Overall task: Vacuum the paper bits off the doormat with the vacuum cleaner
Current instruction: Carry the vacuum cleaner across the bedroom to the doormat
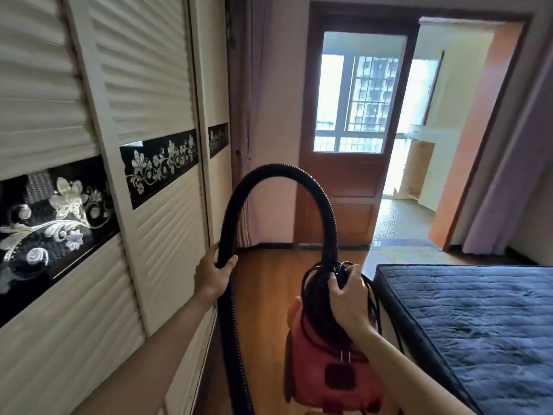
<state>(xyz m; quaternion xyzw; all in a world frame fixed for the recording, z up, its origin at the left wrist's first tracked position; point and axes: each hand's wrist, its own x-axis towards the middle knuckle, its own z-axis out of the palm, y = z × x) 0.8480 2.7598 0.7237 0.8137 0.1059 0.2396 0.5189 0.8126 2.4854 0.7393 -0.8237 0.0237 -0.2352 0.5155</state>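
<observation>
Left field, 9 o'clock: white louvred wardrobe doors [149, 85] with black floral bands. Not involved.

Left hand [214, 272], at 7 o'clock of centre: fingers curled round the black ribbed flexible hose [287, 172], clamped on it. From this grip the hose arches up and over to the machine, and a second run hangs down toward the wooden floor [263, 295]. The nozzle end is out of view.

Red canister vacuum cleaner [314, 354], at 6 o'clock: held off the floor, nose up.

Right hand [348, 298], just right of centre at 5 o'clock: closed over the top of the machine, with loops of black power cord [375, 301] gathered under the fingers. Two plug pins show lower on the body, so the cord looks unplugged.

Brown wooden door [344, 181], at 12 o'clock, stands beside an open doorway at 1 o'clock.

Pale rectangular doormat [410, 254], at 3 o'clock of the right hand: lies on the floor at that threshold, well apart from the machine. Paper bits are too small to make out.

Dark blue quilted mattress [478, 324], at 4 o'clock, sits close beside the walking path.

Handling assessment:
- The canister is rigid plastic and probably moderately heavy. It is best carried by its top handle, as now.
- The hose is soft and springy and will swing if released. A hold near the stiff wand end would give control.
- The loose cord loops could slip and snag.
- The mat is probably light and may lift under suction.
</observation>
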